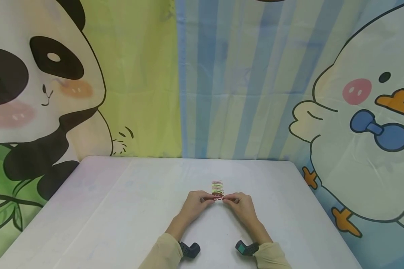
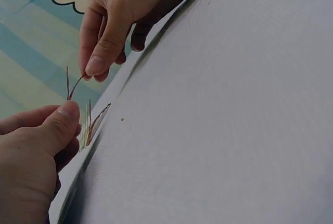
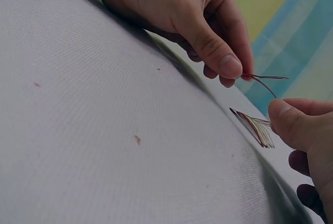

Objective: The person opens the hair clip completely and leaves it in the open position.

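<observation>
Between my two hands is a thin, dark-red folded strip (image 2: 77, 84), raised above the table. My left hand (image 1: 196, 203) pinches it near its fold between thumb and fingers. At the strip's other end, my right hand (image 1: 244, 206) grips the tip of one leg the same way; the second leg sticks out free. Just beyond the hands, a column of similar thin folded strips (image 1: 217, 186) lies on the table, pink and yellow-green at the far end and dark red at the near end. In the right wrist view these folded strips (image 3: 255, 126) stand close together in a row.
The white table (image 1: 121, 209) has a back edge against a printed curtain (image 1: 215, 82) with a panda and a chick. Dark wrist devices (image 1: 190, 250) sit by both sleeves. Tiny brownish specks (image 3: 137, 139) dot the table surface.
</observation>
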The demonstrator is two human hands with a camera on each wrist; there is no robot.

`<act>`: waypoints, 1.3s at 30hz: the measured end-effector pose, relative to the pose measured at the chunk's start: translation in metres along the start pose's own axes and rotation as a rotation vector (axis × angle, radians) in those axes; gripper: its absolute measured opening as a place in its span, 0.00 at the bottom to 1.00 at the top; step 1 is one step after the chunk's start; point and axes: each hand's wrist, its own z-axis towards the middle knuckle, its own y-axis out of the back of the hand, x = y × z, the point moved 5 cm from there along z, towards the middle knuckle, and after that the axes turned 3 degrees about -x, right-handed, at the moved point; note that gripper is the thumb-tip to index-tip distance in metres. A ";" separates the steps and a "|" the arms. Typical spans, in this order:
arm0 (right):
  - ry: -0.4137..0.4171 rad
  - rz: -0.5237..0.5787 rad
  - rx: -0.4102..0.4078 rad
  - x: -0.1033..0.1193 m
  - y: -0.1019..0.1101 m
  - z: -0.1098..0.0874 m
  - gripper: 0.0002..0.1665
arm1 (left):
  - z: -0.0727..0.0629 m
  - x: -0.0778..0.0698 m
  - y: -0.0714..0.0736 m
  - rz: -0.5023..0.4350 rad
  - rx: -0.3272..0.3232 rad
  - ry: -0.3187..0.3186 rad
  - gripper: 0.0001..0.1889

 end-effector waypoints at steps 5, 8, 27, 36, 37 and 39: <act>0.009 0.016 0.000 -0.001 0.000 0.000 0.05 | 0.001 0.002 -0.001 0.017 -0.010 -0.018 0.07; 0.007 0.019 0.006 0.000 0.000 0.000 0.04 | 0.002 0.003 -0.001 0.034 -0.014 -0.012 0.07; 0.019 -0.086 0.021 -0.001 -0.003 0.002 0.05 | 0.004 0.001 -0.003 0.080 -0.022 -0.002 0.08; 0.066 -0.140 0.000 0.002 -0.003 0.003 0.05 | 0.005 0.003 -0.005 0.126 -0.017 0.046 0.08; 0.066 -0.140 -0.001 0.002 -0.003 0.004 0.05 | 0.005 0.003 -0.006 0.127 -0.020 0.046 0.08; 0.066 -0.143 -0.002 0.003 -0.003 0.004 0.05 | 0.006 0.003 -0.006 0.129 -0.027 0.049 0.08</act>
